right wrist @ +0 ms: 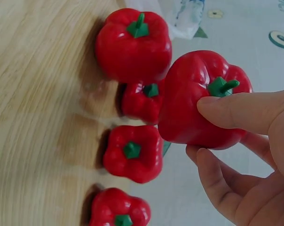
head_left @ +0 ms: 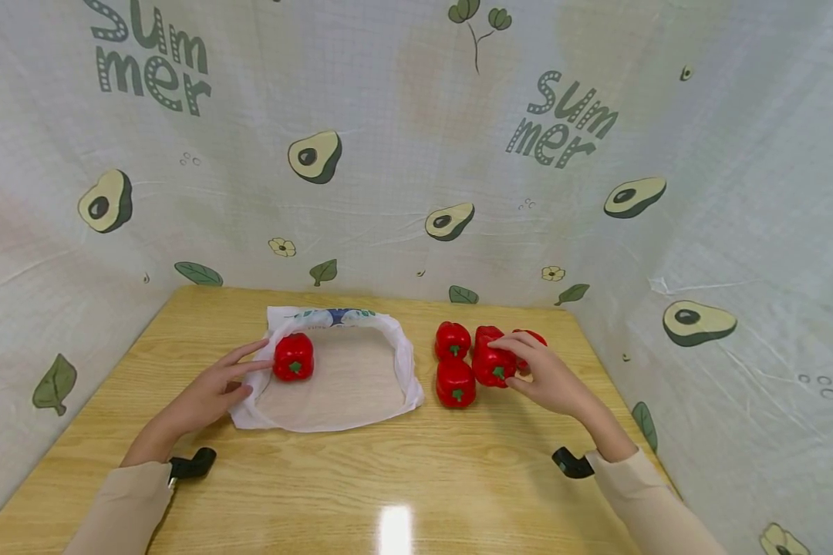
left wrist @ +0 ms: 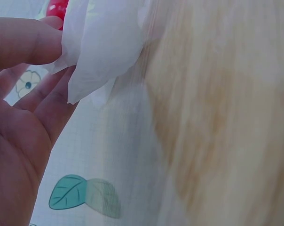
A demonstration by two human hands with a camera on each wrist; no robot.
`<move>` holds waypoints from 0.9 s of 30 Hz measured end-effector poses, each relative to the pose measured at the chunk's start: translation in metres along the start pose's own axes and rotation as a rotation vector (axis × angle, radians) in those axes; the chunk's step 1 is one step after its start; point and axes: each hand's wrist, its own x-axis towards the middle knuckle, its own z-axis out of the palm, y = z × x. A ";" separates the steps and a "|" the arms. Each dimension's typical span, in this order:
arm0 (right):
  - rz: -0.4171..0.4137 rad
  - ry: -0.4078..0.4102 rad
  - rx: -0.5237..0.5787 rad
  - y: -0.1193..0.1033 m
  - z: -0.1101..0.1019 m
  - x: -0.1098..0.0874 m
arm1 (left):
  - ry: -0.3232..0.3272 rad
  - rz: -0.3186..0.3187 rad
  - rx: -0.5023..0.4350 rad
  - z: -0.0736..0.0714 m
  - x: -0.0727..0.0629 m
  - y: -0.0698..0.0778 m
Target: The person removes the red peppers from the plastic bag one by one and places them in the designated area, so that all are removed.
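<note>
My right hand (head_left: 541, 378) grips a red bell pepper (right wrist: 203, 103) with a green stem, thumb on its near side and fingers underneath. In the right wrist view the pepper is raised beside the other red bell peppers (right wrist: 132, 153). On the left, a white plastic bag (head_left: 408, 362) lies with its mouth spread wide. One red bell pepper (head_left: 294, 357) sits inside, against the bag's left side. My left hand (head_left: 215, 389) holds the bag's left rim between thumb and fingers, with fingertips reaching over the rim near that pepper.
Several red bell peppers (head_left: 456, 383) stand grouped on the wooden table (head_left: 319, 486), right of the bag. A white cloth (head_left: 389, 154) printed with avocados and leaves hangs behind the table and along both sides.
</note>
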 end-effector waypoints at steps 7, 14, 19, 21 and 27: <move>0.004 0.000 -0.005 0.010 0.001 -0.008 | 0.003 0.004 0.000 0.000 0.000 0.001; 0.008 -0.016 0.014 0.016 0.004 -0.012 | 0.004 0.002 0.001 0.000 -0.001 0.001; 0.026 -0.037 0.041 0.022 0.009 -0.015 | 0.002 0.004 0.000 0.001 -0.001 0.000; 0.032 -0.041 0.045 0.025 0.011 -0.016 | 0.001 0.005 -0.001 0.001 0.000 -0.001; 0.035 -0.046 0.045 0.033 0.015 -0.020 | 0.001 0.011 -0.009 0.001 0.000 0.000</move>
